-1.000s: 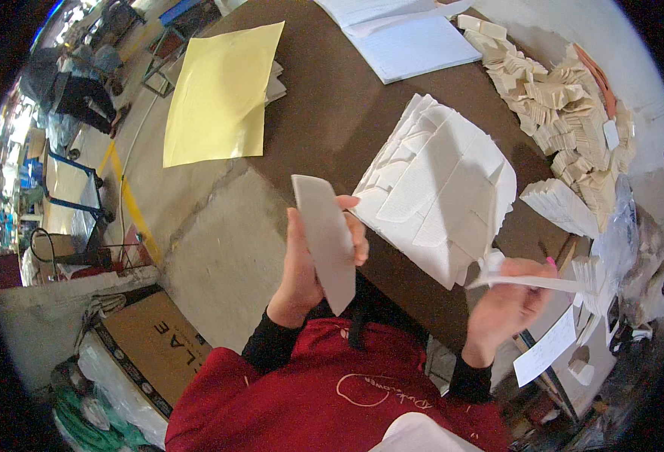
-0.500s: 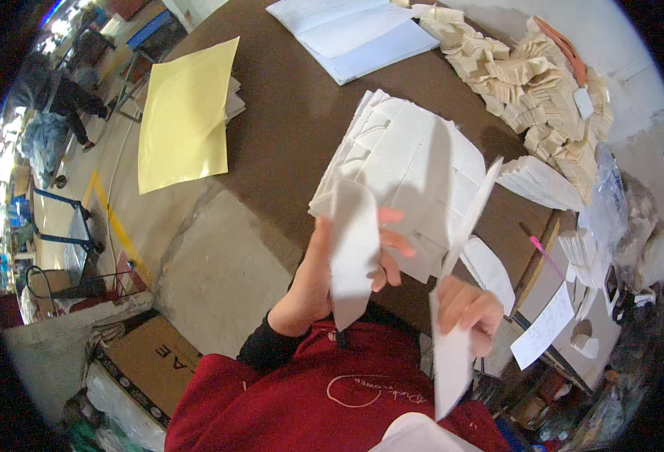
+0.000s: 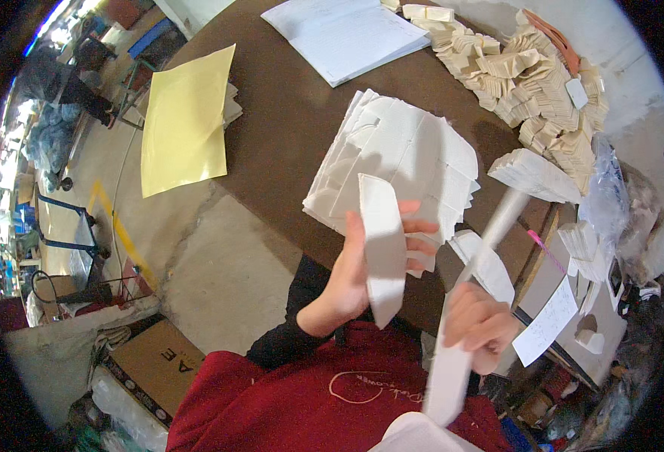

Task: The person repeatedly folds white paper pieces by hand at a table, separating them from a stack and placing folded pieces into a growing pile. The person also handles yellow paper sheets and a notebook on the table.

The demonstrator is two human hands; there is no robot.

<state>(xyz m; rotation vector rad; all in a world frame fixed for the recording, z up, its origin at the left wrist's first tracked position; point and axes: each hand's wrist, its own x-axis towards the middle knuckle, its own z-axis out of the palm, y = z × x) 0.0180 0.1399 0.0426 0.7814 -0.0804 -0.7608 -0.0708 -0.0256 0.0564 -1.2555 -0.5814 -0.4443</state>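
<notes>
My left hand (image 3: pixel 341 282) holds a white flat strip with slanted ends (image 3: pixel 382 245), upright between thumb and fingers; its fingertips show beyond the strip's right edge. To the right, my right hand (image 3: pixel 479 325) is closed around a long white strip (image 3: pixel 448 380), which sticks out above and below the fist and is blurred at the top. Just beyond my left hand, a stack of white cut pieces (image 3: pixel 396 162) lies on the brown table (image 3: pixel 272 143). Another small bundle of white strips (image 3: pixel 490 264) lies on the table behind my right hand.
Cream folded pieces (image 3: pixel 531 83) are heaped at the far right, near a fanned white bundle (image 3: pixel 535 175). White papers (image 3: pixel 347 38) lie at the back, a yellow sheet (image 3: pixel 187 124) at the left edge. A cardboard box (image 3: pixel 155 369) stands lower left; a handwritten sheet (image 3: pixel 546 320) hangs at right.
My left hand has shifted right with its strip. The right hand has moved slightly down and right, and the top of its strip now leans further right, away from the stack.
</notes>
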